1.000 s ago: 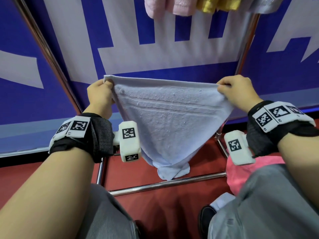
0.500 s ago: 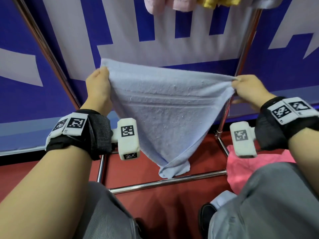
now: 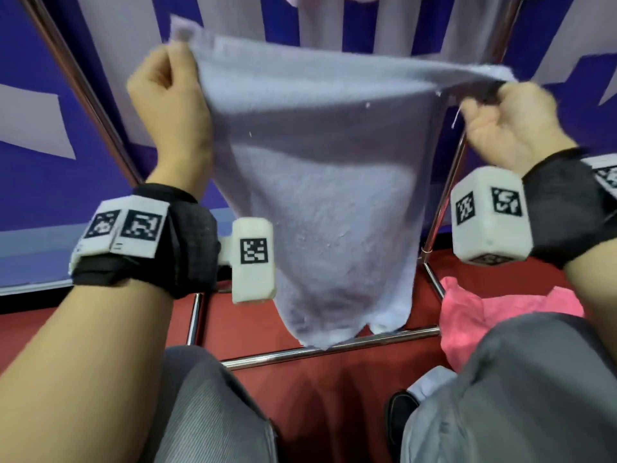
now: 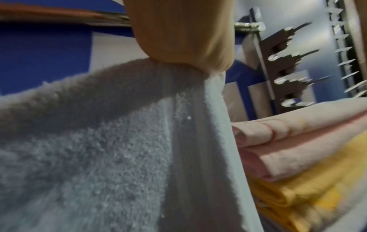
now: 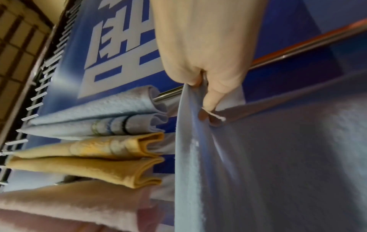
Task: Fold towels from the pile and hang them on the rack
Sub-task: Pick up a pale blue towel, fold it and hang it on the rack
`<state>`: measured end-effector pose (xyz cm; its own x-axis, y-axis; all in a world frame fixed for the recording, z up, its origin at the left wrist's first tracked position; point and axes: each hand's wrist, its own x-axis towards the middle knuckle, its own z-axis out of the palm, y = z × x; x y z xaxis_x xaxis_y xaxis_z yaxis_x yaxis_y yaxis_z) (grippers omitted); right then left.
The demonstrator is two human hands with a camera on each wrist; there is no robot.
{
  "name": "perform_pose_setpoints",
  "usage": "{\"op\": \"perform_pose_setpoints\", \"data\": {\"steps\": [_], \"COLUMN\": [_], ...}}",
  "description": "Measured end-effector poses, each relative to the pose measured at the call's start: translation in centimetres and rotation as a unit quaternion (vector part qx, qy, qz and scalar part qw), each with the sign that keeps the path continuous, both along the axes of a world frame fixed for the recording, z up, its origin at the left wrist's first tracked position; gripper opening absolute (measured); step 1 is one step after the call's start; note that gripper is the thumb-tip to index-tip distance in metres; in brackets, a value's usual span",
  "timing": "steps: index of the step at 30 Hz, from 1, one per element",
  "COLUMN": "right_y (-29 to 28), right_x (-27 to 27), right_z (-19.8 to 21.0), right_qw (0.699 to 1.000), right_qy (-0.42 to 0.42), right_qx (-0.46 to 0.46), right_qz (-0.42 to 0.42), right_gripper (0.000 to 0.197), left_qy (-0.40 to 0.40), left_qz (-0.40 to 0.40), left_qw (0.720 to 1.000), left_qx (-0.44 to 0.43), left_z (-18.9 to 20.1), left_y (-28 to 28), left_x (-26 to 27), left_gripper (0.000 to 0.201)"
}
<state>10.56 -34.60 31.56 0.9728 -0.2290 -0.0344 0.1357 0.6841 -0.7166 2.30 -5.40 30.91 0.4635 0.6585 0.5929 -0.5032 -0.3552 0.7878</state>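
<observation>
A pale blue towel [image 3: 320,182] hangs folded between both raised hands, its lower end dangling above the rack's bottom bar [image 3: 334,349]. My left hand [image 3: 173,91] pinches its upper left corner. At the upper right corner my right hand [image 3: 500,111] grips the edge between thumb and fingers [image 5: 210,100]. The left wrist view shows the same towel [image 4: 99,149] under my thumb [image 4: 178,31]. Folded pink [image 4: 298,141] and yellow [image 4: 307,188] towels hang on the rack beside it. In the right wrist view, light blue [image 5: 99,116] and yellow [image 5: 89,166] folded towels hang on the rail [image 5: 298,53].
A pink towel [image 3: 484,315] lies in a heap by my right knee, on the red floor. The chrome rack's upright [image 3: 440,202] stands behind the towel's right side. A blue and white banner [image 3: 50,162] covers the wall behind. My grey-trousered legs [image 3: 207,412] fill the foreground.
Both hands have lifted the towel higher and nearer the camera. The towel now hangs longer and flatter; its top edge is stretched wider between the hands.
</observation>
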Motion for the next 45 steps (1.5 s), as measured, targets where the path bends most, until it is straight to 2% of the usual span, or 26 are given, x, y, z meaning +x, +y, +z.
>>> {"op": "perform_pose_setpoints", "data": {"steps": [3, 6, 11, 13, 19, 22, 23, 24, 26, 28, 31, 35, 38, 39, 41, 42, 43, 45], "right_y": [-0.5, -0.9, -1.3, -1.4, -1.6, -1.8, -1.8, -1.8, -1.6, -1.6, -1.3, -0.8, -0.6, -0.7, -1.2, -1.4, -1.5, -1.3], "right_x": [0.2, 0.3, 0.5, 0.4, 0.2, 0.3, 0.4, 0.5, 0.3, 0.4, 0.2, 0.1, 0.4, 0.6, 0.8, 0.7, 0.4, -1.0], "right_z": [-1.8, -2.8, -4.1, -4.2, -4.4, -4.6, -4.7, -4.7, -4.7, -4.7, -4.9, -5.1, -5.2, -5.2, -4.6, -4.1, -3.6, -2.3], "right_qw": [0.998, 0.991, 0.971, 0.969, 0.952, 0.946, 0.946, 0.947, 0.951, 0.954, 0.951, 0.949, 0.950, 0.954, 0.974, 0.986, 0.992, 0.981], "right_qy": [0.032, 0.034, 0.042, 0.041, 0.082, 0.098, 0.102, 0.104, 0.106, 0.109, 0.114, 0.117, 0.117, 0.115, 0.095, 0.076, 0.049, -0.010], "right_qx": [-0.033, -0.125, -0.232, -0.239, -0.296, -0.310, -0.308, -0.304, -0.290, -0.280, -0.287, -0.290, -0.287, -0.275, -0.202, -0.133, -0.072, 0.003], "right_qz": [0.046, 0.033, 0.037, 0.041, 0.000, -0.016, -0.011, -0.006, 0.009, 0.013, 0.022, 0.035, 0.036, 0.039, 0.045, 0.059, 0.091, 0.195], "right_gripper": [0.025, 0.015, 0.019, 0.023, 0.020, 0.019, 0.018, 0.015, 0.004, 0.007, 0.002, 0.012, 0.010, 0.009, 0.010, 0.013, 0.020, 0.030], "left_qy": [0.078, 0.109, 0.159, 0.173, 0.205, 0.224, 0.233, 0.241, 0.262, 0.284, 0.308, 0.313, 0.320, 0.326, 0.300, 0.258, 0.210, 0.139], "left_qz": [-0.027, -0.034, -0.026, -0.037, -0.041, -0.028, -0.024, -0.023, -0.029, -0.028, -0.047, -0.090, -0.099, -0.094, -0.087, -0.102, -0.133, -0.234], "left_qw": [0.996, 0.990, 0.962, 0.950, 0.939, 0.932, 0.928, 0.924, 0.915, 0.911, 0.912, 0.914, 0.914, 0.914, 0.917, 0.919, 0.922, 0.913], "left_qx": [-0.016, -0.082, -0.220, -0.258, -0.272, -0.282, -0.289, -0.295, -0.304, -0.299, -0.268, -0.242, -0.227, -0.222, -0.247, -0.279, -0.297, -0.304], "left_z": [-2.2, -3.3, -3.9, -4.2, -4.7, -4.8, -4.9, -5.0, -5.3, -5.5, -5.9, -6.3, -5.8, -5.6, -5.4, -5.2, -4.9, -4.1], "left_y": [-0.9, -0.4, 1.0, 1.3, 1.5, 1.8, 1.8, 2.0, 2.4, 2.5, 2.0, 0.4, -0.1, 0.0, 0.9, 1.4, 1.7, 1.5], "left_x": [0.1, 0.6, 0.2, 0.1, 0.0, 0.0, 0.0, -0.1, -0.1, -0.1, -0.1, 0.3, 0.7, 0.8, 0.9, 0.8, 0.4, -0.6], "left_gripper": [0.043, 0.043, 0.020, 0.021, 0.023, 0.015, 0.007, 0.009, 0.028, 0.035, 0.022, 0.023, 0.009, 0.013, 0.023, 0.025, 0.027, 0.035]}}
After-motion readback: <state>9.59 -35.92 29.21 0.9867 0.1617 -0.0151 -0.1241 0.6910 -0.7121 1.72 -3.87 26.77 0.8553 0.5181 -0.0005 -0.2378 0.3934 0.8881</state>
